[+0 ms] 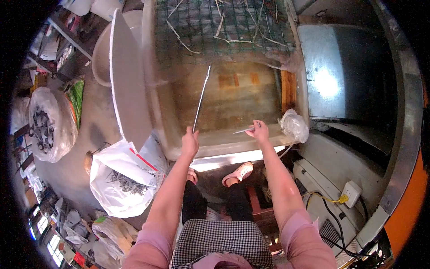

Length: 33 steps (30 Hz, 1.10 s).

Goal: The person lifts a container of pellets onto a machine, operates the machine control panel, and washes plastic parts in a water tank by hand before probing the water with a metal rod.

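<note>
My left hand (190, 142) is closed round the lower end of a long thin metal rod (201, 96), whose far tip points up over the tub. In my right hand (259, 132), a small thin pale piece (242, 131) is pinched between the fingers, pointing left. Both hands are over the near rim of a large pale tub (215, 150). Brownish, clear-looking liquid with a few orange-brown patches shows inside it. Green netting (201, 33) with pale strips on it covers the tub's far part.
A pale board (130, 85) stands along the tub's left side. White sacks (121, 179) with grey pieces lie at the left, a clear bag (51, 125) beyond. On the right are a knotted plastic bag (294, 126), metal surface (324, 76), and socket with cables (352, 191).
</note>
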Available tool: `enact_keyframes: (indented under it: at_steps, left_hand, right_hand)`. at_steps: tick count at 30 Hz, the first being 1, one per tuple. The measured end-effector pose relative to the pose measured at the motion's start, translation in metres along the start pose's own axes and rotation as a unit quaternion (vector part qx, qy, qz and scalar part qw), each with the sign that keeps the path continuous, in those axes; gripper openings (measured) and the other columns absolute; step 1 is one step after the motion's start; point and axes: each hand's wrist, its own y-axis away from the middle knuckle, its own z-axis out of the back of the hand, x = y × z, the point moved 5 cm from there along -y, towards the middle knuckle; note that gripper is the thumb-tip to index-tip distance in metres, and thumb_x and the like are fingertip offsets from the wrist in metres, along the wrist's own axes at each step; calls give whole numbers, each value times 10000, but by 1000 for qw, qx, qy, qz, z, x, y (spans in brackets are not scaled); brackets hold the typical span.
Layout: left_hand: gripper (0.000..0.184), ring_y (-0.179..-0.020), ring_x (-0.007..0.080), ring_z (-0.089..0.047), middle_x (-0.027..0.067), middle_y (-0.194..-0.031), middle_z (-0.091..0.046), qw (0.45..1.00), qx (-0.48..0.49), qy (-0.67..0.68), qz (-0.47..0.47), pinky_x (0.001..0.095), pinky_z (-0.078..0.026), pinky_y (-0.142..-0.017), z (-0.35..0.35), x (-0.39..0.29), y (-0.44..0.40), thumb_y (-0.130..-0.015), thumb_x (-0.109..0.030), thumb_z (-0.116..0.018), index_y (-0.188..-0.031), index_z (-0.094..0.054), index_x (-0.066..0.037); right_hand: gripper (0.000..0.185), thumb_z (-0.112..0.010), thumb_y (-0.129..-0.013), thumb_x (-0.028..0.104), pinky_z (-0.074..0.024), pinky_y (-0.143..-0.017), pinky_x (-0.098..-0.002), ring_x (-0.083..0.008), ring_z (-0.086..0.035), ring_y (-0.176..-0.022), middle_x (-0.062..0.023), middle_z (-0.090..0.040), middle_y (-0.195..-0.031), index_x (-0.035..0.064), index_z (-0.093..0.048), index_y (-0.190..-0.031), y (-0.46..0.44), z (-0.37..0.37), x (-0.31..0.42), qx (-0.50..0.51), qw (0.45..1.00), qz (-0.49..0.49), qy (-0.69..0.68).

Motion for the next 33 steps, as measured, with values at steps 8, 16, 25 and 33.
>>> enact_keyframes:
  at_steps: [8, 16, 25, 33]
  left_hand:
    - [206, -665, 398, -511, 230, -674, -528, 989, -6, -138, 47, 463, -387, -571, 80, 41, 140, -791, -212, -456, -784, -453, -7]
    - [207, -621, 381, -522, 212, -629, -524, 985, 10, -50, 163, 432, -395, -544, 138, 70, 248, -787, -214, -475, -764, -446, -10]
    - [335, -982, 340, -421, 200, -1035, -454, 996, -65, -48, 48, 413, -342, -811, 61, 78, 152, -749, -168, -488, -1028, -395, -7]
    - [305, -950, 322, -441, 172, -1040, -448, 993, 98, -38, 47, 416, -346, -809, 105, 34, 158, -741, -174, -519, -1002, -454, -30]
  right_hand:
    - [209, -455, -823, 139, -499, -547, -251, -203, -552, -644, -151, -515, -846, -11, -440, -967, 19, 2, -10, -1, 999, -7, -52]
    - [248, -461, -819, 123, -491, -578, -242, -211, -555, -704, -147, -507, -868, -24, -407, -1011, 70, -9, 0, 21, 995, -6, -93]
    - [197, -465, -817, 126, -474, -612, -228, -201, -554, -759, -129, -528, -827, 12, -407, -967, 100, -35, 2, 56, 991, -27, -116]
    - [141, -488, -766, 53, -464, -575, -287, -191, -549, -677, -117, -546, -815, -2, -496, -895, 154, -51, 38, -161, 881, 212, 391]
